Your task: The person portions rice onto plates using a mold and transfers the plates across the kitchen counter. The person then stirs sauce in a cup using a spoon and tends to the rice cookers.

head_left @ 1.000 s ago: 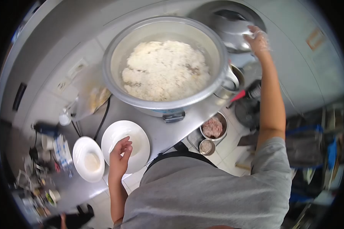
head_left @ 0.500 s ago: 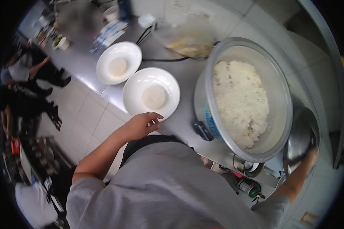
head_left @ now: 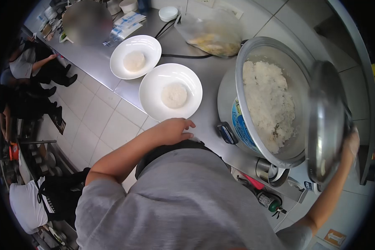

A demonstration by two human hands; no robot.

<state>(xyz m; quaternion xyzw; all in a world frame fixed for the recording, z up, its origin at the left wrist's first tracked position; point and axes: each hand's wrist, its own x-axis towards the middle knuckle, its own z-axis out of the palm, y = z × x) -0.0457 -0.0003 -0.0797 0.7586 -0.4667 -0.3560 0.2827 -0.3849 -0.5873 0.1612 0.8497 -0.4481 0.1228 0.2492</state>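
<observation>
A large metal pot [head_left: 227,89] holding white rice [head_left: 267,100] stands on the steel counter. At its right side my right hand [head_left: 351,143], in a clear plastic glove, grips the round metal lid [head_left: 324,121], which is raised and tilted nearly upright beside the rim. My left hand [head_left: 177,131] holds nothing, its fingers curved and apart, just below the nearer white plate [head_left: 191,96]. A round mound of rice [head_left: 173,95] lies on that plate. Behind it is a second white plate [head_left: 117,62] with another rice mound [head_left: 133,61].
A plastic bag [head_left: 214,35] with yellowish food lies behind the plates, beside a small bowl [head_left: 168,13] and a black cable. Below the counter is a green fire extinguisher [head_left: 271,202]. Several people, one in a white shirt [head_left: 25,206], are at the left.
The lid, lying beside the pot before, is now lifted and tilted in my right hand. My view has turned toward the left. My left hand has moved off the plate toward my body.
</observation>
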